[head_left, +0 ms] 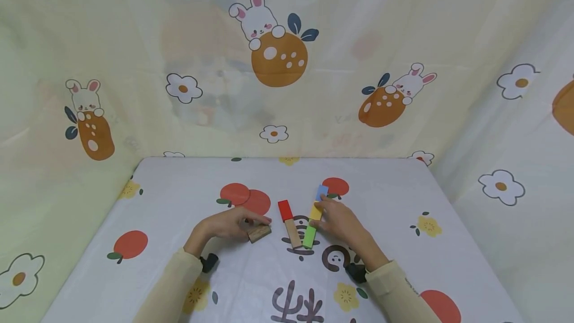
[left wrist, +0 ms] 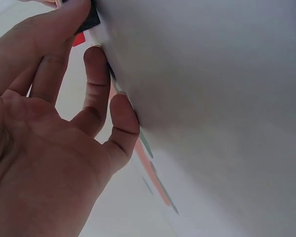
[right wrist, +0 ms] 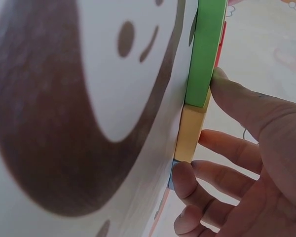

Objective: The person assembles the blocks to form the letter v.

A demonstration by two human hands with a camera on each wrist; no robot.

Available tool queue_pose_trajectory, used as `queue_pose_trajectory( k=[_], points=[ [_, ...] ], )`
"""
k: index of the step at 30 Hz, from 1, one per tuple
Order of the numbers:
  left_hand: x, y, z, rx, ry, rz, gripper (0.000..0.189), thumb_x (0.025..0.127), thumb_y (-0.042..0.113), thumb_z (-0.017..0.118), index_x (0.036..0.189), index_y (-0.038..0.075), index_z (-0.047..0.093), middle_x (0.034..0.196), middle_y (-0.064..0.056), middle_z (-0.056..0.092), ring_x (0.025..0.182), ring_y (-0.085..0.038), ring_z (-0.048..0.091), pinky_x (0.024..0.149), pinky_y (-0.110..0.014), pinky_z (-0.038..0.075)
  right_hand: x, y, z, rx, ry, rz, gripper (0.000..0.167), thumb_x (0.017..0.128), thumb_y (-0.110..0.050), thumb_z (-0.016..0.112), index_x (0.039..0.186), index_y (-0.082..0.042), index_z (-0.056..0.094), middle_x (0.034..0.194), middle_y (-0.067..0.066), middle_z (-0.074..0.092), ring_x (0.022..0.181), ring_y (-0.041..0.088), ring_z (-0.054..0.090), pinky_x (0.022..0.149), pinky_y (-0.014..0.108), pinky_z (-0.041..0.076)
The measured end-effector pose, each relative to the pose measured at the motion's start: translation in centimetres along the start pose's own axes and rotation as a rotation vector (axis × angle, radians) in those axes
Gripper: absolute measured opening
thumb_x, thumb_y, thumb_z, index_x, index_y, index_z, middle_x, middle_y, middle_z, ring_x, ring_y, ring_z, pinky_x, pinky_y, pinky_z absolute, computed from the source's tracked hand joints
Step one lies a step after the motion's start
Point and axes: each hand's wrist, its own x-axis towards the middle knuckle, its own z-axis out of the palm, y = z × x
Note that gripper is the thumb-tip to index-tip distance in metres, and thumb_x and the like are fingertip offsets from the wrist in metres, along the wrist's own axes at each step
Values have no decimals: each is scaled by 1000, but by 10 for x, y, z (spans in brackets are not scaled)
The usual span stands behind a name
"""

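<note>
My left hand pinches a brown wooden block between thumb and fingers, left of the other blocks. In the left wrist view, a dark end of this block shows past the thumb, while the other fingers bend loosely. My right hand touches a line of blocks, its thumb at the green block and its fingers by the yellow block and blue block. A red block and a plain wooden block form a second line that slants toward the green end.
The blocks lie on a table covered with a white printed cloth. Behind it hangs a curtain with rabbit and flower prints. A black wrist device is by the left cuff and another by the right.
</note>
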Motion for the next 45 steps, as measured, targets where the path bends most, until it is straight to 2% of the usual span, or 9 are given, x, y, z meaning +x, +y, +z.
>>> queue_pose_trajectory(
  k=[13, 21, 27, 31, 36, 40, 45],
  points=[
    [2, 0, -2, 25, 15, -19, 60, 88, -5, 77, 140, 24, 71, 143, 6, 70, 132, -23, 60, 111, -51, 53, -1, 1, -1, 22, -4, 2, 64, 89, -34, 86, 142, -4, 66, 162, 21, 51, 150, 41, 50, 119, 55, 46],
    [1, 3, -3, 49, 32, -14, 56, 86, 3, 84, 137, 24, 73, 139, 5, 72, 127, -21, 61, 107, -47, 55, 0, 1, -3, 17, 3, 4, 65, 89, -36, 85, 142, -4, 66, 162, 20, 51, 150, 41, 49, 120, 54, 46],
    [1, 2, 1, 80, 105, -47, 54, 83, 13, 90, 133, 27, 75, 121, 9, 73, 109, -17, 59, 89, -34, 55, -2, 0, -1, 25, -4, 20, 64, 89, -35, 86, 142, -6, 66, 162, 20, 51, 150, 41, 49, 119, 55, 46],
    [3, 2, 3, 98, 170, -57, 55, 80, 19, 94, 132, 25, 76, 111, 10, 73, 103, -16, 58, 85, -31, 54, -2, -1, -1, 21, 3, 16, 63, 88, -35, 86, 141, -6, 67, 162, 20, 52, 150, 41, 50, 119, 54, 46],
    [7, 3, 5, 75, 270, -84, 56, 79, 24, 95, 132, 22, 76, 108, 6, 73, 100, -16, 60, 82, -28, 55, -3, -1, 0, 25, -1, 16, 64, 88, -35, 86, 142, -6, 66, 162, 19, 51, 150, 41, 50, 119, 55, 46],
    [11, 6, 5, 50, 324, -98, 56, 82, 27, 93, 134, 21, 75, 103, 2, 71, 99, -17, 58, 75, -27, 53, -3, -2, -1, 34, 0, 9, 64, 88, -35, 86, 141, -5, 66, 162, 20, 51, 150, 41, 50, 119, 55, 46],
    [17, 9, 6, 21, 409, -78, 55, 83, 30, 92, 134, 20, 75, 113, 3, 75, 104, -17, 57, 78, -26, 51, -2, -1, -1, 39, 4, 4, 64, 88, -34, 86, 141, -4, 67, 162, 20, 51, 149, 41, 50, 119, 55, 46]
  ],
)
